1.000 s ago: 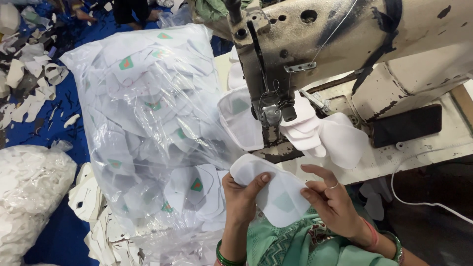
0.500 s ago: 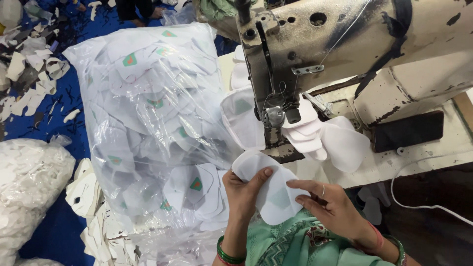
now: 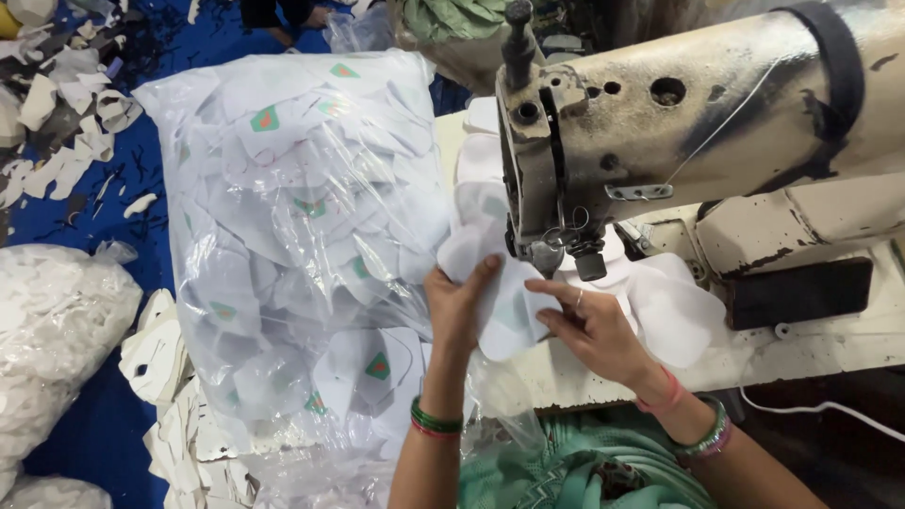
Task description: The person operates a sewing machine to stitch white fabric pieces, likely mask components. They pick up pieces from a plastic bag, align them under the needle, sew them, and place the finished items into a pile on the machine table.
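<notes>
White fabric piece (image 3: 504, 311), rounded, faint green patch; left hand (image 3: 457, 306) & right hand (image 3: 589, 325) grip clamped on it at sewing machine (image 3: 660, 141)

Both hands hold white piece (image 3: 504, 311) (under needle).

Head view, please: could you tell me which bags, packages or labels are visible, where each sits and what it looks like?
Large clear plastic bag: left of the sewing machine, bulging, full of white cut pieces with small green-and-red patches.
Smaller clear plastic bag: far left on the blue floor, stuffed with white scraps.
White cut fabric piece: held by left hand and right hand under the needle; faint green patch shows through.
No signs or screens visible.
</notes>
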